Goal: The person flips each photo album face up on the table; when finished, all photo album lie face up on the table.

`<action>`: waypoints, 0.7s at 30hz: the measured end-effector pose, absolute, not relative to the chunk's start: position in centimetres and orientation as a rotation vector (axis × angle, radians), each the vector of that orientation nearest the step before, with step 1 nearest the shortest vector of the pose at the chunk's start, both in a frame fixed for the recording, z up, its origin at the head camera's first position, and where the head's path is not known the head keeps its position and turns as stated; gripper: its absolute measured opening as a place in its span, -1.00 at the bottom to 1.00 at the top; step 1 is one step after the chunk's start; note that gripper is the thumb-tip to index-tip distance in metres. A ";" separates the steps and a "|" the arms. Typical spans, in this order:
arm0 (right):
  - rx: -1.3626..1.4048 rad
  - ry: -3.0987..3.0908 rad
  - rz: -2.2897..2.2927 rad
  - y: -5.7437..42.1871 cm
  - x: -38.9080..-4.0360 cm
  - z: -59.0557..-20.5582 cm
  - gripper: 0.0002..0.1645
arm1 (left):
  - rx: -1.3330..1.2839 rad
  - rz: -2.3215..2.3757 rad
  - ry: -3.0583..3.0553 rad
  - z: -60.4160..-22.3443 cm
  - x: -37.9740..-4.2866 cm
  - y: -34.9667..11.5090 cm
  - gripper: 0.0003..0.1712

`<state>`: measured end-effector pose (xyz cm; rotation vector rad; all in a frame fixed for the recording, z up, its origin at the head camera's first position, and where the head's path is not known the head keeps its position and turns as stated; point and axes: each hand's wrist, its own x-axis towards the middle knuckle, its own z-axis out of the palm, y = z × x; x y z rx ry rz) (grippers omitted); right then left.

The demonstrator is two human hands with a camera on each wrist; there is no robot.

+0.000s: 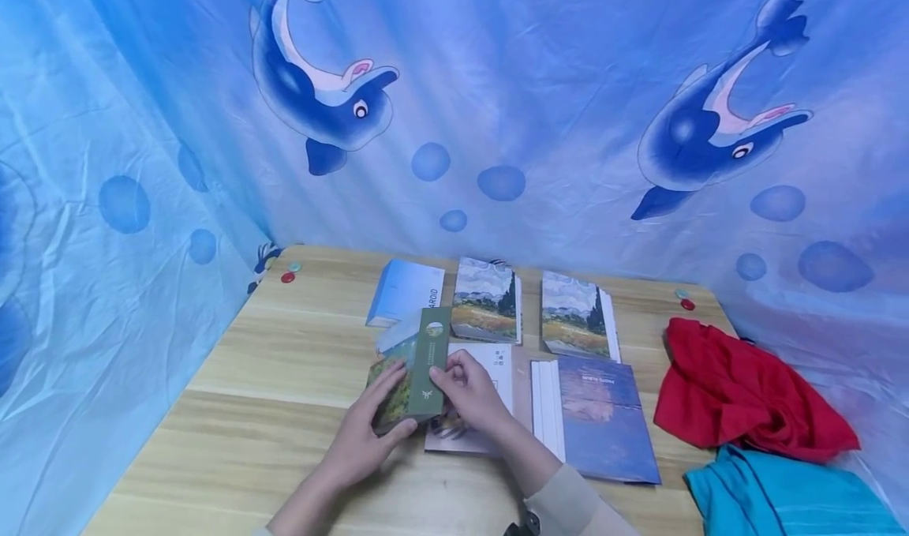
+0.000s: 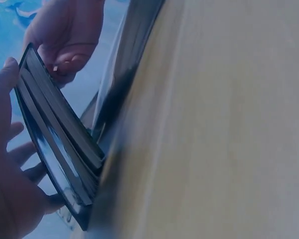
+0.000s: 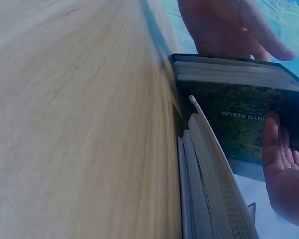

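A green photo album (image 1: 428,362) is tilted up off the table between both hands. It has a garden picture on its cover and thick pages show along its edge in the left wrist view. My left hand (image 1: 365,433) holds its left side, fingers spread over the cover and thumb near the close edge. With the thumb on its green band, my right hand (image 1: 474,390) grips the right side; the other fingers are partly hidden. Beneath and beside that hand lies a white-covered album (image 1: 501,366). In the right wrist view, "PHOTO ALBUM" reads upside down on the green cover (image 3: 239,119).
Two landscape-covered albums (image 1: 486,303) (image 1: 578,315) and a blue album (image 1: 408,293) lie at the back. A purple-blue photo album (image 1: 604,417) is on the right. Red cloth (image 1: 746,394) and teal cloth (image 1: 788,492) cover the right edge. A dolphin curtain (image 1: 533,86) hangs behind.
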<state>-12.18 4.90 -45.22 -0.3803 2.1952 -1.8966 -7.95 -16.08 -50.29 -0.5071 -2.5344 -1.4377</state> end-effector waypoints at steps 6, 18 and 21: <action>-0.392 2.167 -1.915 5.1 -12.4 -45.7 -0.76 | -0.480 -1.529 -2.475 -49.5 -8.3 -15.1 -0.16; -0.470 2.065 -1.997 5.1 -12.6 -45.7 -0.66 | -0.541 -1.725 -2.341 -48.4 -9.1 -13.6 -0.11; -0.479 2.050 -1.990 5.0 -12.6 -45.6 -0.67 | -0.507 -1.764 -2.314 -48.2 -9.1 -13.3 -0.07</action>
